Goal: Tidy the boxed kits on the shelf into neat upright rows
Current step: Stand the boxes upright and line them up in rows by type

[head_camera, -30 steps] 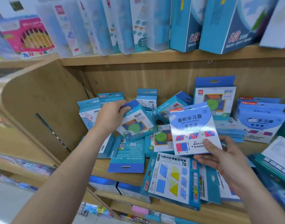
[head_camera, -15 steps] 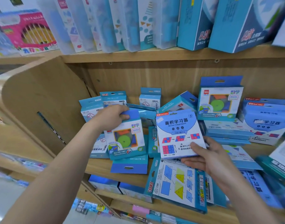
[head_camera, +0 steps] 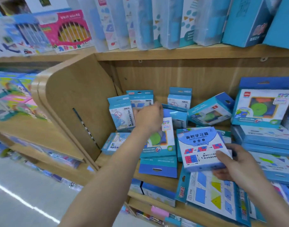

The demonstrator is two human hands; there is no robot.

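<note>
On the wooden shelf (head_camera: 156, 181) many blue boxed kits lie jumbled. My left hand (head_camera: 148, 119) grips the top of a kit with a green disc (head_camera: 158, 141), held upright near the left of the shelf, in front of small upright kits (head_camera: 120, 112). My right hand (head_camera: 229, 161) holds a white and blue kit with red and blue squares (head_camera: 199, 148) by its lower right corner, tilted face-up over the middle. Under it a flat kit with yellow triangles (head_camera: 211, 195) hangs over the front edge.
A tilted kit (head_camera: 209, 110) and a large upright kit (head_camera: 263, 105) stand at the back, above a flat stack (head_camera: 268, 141) on the right. A blue kit (head_camera: 157, 167) lies face-down in front. The side panel (head_camera: 78, 104) closes the left end. Tall boxes (head_camera: 173, 22) fill the shelf above.
My left hand has swung the green-disc kit from tilted to upright and carried it left and down. My right hand has lowered the red-and-blue-squares kit a little.
</note>
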